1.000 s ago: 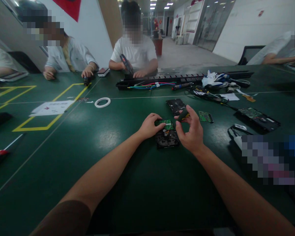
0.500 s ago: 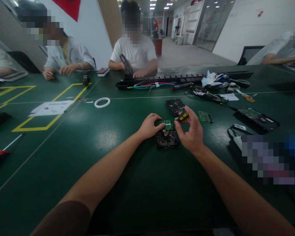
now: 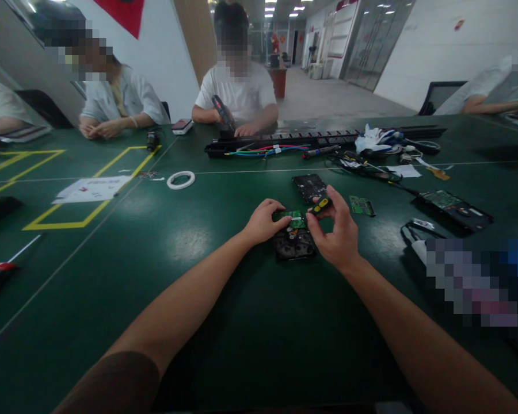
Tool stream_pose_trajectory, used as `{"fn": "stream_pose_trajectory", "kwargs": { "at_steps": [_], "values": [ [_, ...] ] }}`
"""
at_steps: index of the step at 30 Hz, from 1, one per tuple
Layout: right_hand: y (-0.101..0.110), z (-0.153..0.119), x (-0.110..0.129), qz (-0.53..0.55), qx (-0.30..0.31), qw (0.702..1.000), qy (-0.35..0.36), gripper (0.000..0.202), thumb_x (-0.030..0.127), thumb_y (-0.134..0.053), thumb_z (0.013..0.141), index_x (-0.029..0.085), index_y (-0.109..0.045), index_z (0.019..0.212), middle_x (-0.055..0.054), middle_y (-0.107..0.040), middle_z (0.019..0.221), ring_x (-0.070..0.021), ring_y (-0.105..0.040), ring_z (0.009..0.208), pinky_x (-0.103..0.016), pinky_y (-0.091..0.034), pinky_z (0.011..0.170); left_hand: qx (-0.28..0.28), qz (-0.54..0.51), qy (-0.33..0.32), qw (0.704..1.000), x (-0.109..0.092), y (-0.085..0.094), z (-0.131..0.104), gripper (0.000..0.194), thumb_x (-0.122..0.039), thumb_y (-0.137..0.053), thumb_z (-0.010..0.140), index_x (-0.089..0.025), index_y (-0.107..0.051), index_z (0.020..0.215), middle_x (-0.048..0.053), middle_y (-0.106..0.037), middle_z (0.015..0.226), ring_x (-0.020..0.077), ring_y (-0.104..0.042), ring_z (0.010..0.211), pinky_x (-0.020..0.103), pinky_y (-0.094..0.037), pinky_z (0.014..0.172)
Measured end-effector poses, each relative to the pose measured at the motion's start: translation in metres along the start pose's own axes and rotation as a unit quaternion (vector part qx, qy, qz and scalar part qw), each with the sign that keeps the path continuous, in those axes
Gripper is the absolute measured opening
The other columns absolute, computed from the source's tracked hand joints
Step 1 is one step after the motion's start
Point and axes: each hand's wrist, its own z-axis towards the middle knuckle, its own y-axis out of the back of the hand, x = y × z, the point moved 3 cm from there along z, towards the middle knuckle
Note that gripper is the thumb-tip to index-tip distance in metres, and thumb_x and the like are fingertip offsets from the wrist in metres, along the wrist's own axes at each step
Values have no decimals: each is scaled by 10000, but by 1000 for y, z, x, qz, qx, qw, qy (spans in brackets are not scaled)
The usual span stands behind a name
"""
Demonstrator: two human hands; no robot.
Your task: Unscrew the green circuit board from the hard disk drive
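A black hard drive (image 3: 294, 247) lies flat on the green table in front of me, with a green circuit board (image 3: 297, 220) at its far end. My left hand (image 3: 262, 223) is closed on the drive's left side, its thumb pressing on the board. In the fingers of my right hand (image 3: 337, 234) is a black and yellow screwdriver (image 3: 322, 205), slanted over the drive's right edge; its tip cannot be made out. Just behind lies a second hard drive (image 3: 307, 186), partly covered by my right fingers. A loose circuit board (image 3: 361, 205) rests to the right.
Another drive with a board (image 3: 455, 211) lies at the right. A tape roll (image 3: 181, 187), paper sheet (image 3: 92, 190) and red-handled screwdriver (image 3: 0, 275) are to the left. Across the table stretches a long black power strip (image 3: 259, 142) with cables and gloves (image 3: 377, 140). Several people sit around.
My hands keep their places on the drive and the screwdriver. The co-worker at the far left has brought their hands together. The whole view has shifted very slightly.
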Motion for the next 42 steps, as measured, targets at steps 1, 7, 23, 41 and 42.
{"fn": "stream_pose_trajectory", "kwargs": {
  "at_steps": [1, 7, 23, 41, 42],
  "values": [
    [0, 0, -1, 6, 4, 1000, 0, 796, 238, -671, 931, 329, -280, 1618, -122, -592, 1508, -305, -728, 1168, -500, -690, 885, 0, 0, 0, 1000, 1, 0, 0, 312, -383, -742, 914, -177, -713, 1147, 101, -675, 1181, 242, -655, 1134, 412, -545, 1049],
    [-1, -1, 1, 33, 21, 999, -9, 772, 202, -612, 955, 334, -258, 1628, -114, -552, 1555, -276, -744, 1151, -499, -664, 977, 3, 2, 8, 1000, 3, -1, 0, 315, -393, -750, 906, -194, -717, 1149, 95, -672, 1192, 247, -655, 1146, 423, -541, 1058],
    [1, -1, 1, 25, 15, 999, -22, 770, 242, -663, 950, 377, -295, 1613, -81, -541, 1577, -287, -746, 1131, -466, -691, 920, -13, -43, -35, 998, -1, 0, 0, 286, -309, -753, 906, -217, -683, 1168, 70, -718, 1158, 229, -673, 1078, 392, -545, 965],
    [6, 8, 13, 16, 55, 998, -27, 696, 232, -609, 965, 348, -348, 1600, -98, -587, 1527, -269, -750, 1081, -511, -638, 997, -3, -83, -19, 996, 2, -2, -1, 180, -279, -764, 890, -216, -707, 1049, 42, -760, 1106, 214, -706, 1026, 380, -550, 967],
    [8, 9, 14, 8, 56, 998, -21, 687, 237, -605, 967, 347, -358, 1597, -98, -591, 1522, -272, -744, 1079, -516, -637, 991, -3, -84, -20, 996, 2, -2, -1, 166, -275, -764, 890, -215, -709, 1036, 45, -761, 1109, 215, -707, 1034, 387, -548, 983]
  ]
}}
